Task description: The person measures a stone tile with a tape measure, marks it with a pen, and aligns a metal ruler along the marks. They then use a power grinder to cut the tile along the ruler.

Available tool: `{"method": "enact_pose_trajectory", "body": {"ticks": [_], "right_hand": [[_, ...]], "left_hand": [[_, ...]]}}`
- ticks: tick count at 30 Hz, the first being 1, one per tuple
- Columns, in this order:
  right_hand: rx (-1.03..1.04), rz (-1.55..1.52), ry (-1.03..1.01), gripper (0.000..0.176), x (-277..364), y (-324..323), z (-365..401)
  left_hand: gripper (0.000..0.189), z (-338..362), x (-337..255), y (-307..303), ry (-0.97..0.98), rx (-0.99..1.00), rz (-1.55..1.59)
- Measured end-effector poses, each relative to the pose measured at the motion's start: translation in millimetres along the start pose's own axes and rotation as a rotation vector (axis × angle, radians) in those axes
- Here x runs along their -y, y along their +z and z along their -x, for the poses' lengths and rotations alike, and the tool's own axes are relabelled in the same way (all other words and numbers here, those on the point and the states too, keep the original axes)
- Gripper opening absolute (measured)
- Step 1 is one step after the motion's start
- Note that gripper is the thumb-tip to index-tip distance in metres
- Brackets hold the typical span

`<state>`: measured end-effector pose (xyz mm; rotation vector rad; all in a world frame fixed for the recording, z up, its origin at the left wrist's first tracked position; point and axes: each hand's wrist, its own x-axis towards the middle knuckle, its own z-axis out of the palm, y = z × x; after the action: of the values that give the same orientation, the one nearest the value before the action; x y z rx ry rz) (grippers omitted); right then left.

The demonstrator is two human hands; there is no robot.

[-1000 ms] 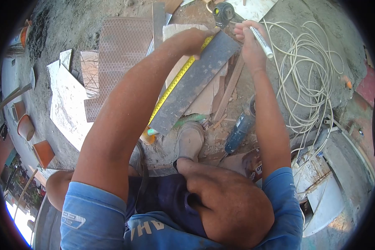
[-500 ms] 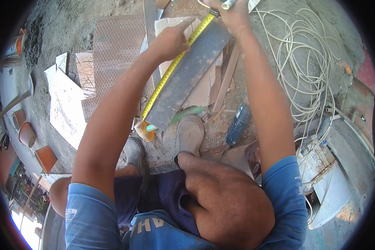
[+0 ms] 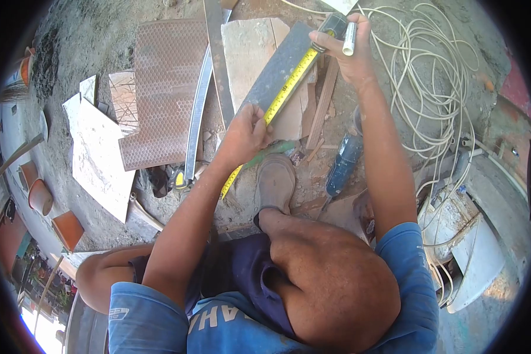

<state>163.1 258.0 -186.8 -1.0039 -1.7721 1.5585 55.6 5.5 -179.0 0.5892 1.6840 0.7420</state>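
My left hand (image 3: 246, 134) is closed on the yellow tape blade (image 3: 290, 84), whose free end sticks out below my wrist. My right hand (image 3: 351, 53) grips the dark tape measure case (image 3: 333, 26) and also holds a white marker-like tube (image 3: 350, 39). The blade runs diagonally along a dark grey tile strip (image 3: 277, 64), which lies over pale tile pieces (image 3: 248, 47).
A blue power tool (image 3: 343, 165) lies below my right forearm. Coiled white cable (image 3: 433, 88) spreads at the right. At the left are a patterned brown tile (image 3: 165, 88), a white broken slab (image 3: 97, 153) and a metal strip (image 3: 199, 112).
My left hand has moved down and closed on the blade. My right hand, with the case, has come lower and slightly right. My left foot has gone from beside the tiles.
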Motion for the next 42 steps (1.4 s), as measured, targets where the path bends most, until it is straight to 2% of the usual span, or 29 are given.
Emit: {"method": "enact_pose_trajectory", "body": {"ticks": [1,2,6,8,10,12,13,14,16,17,18,20,21,25,27,30,40,42], "right_hand": [[0.013,0.016,0.033,0.077,-2,-4,2],[0.012,0.020,0.030,0.077,-7,-4,7],[0.035,-0.072,0.111,0.075,3,5,35],[0.120,-0.033,-0.040,0.069,14,25,58],[0.195,0.162,-0.174,0.073,24,45,83],[0.322,0.064,-0.083,0.069,36,63,109],[0.300,0.156,-0.270,0.061,45,65,111],[0.308,0.158,-0.275,0.061,44,64,107],[0.168,-0.077,-0.044,0.059,37,54,94],[0.071,0.017,-0.054,0.050,25,45,81],[0.083,0.023,-0.056,0.050,14,39,69],[0.085,0.123,0.108,0.038,0,33,47],[0.042,0.086,0.058,0.024,-8,36,44],[0.195,0.230,0.167,0.023,-30,34,36],[0.199,0.393,-0.011,0.018,-27,33,31],[0.183,0.389,-0.110,0.017,-23,36,24],[0.220,0.361,-0.037,0.017,-22,37,23],[0.233,0.412,-0.127,0.017,-22,38,21]], "left_hand": [[0.014,4,-3,4,-0.045,-0.001,0.091],[0.016,7,-5,6,-0.088,0.001,0.182],[0.017,10,-7,6,-0.041,0.042,0.243],[0.019,12,-14,4,-0.029,0.093,0.256],[0.021,11,-16,1,-0.009,0.125,0.315],[0.024,11,-7,-4,0.011,0.156,0.376],[0.025,10,9,-5,-0.011,0.170,0.426],[0.026,12,13,-9,-0.034,0.180,0.478],[0.027,19,23,-13,-0.044,0.141,0.527],[0.027,21,31,-15,-0.077,0.145,0.513],[0.026,21,38,-15,-0.107,0.149,0.500],[0.025,18,45,-12,-0.118,0.145,0.524],[0.024,16,50,-11,-0.127,0.160,0.540],[0.022,11,40,-11,-0.210,0.189,0.560],[0.023,8,39,-10,-0.234,0.187,0.553],[0.024,4,36,-13,-0.266,0.192,0.535],[0.024,2,34,-12,-0.298,0.192,0.517],[0.024,2,35,-12,-0.299,0.195,0.529]]}}
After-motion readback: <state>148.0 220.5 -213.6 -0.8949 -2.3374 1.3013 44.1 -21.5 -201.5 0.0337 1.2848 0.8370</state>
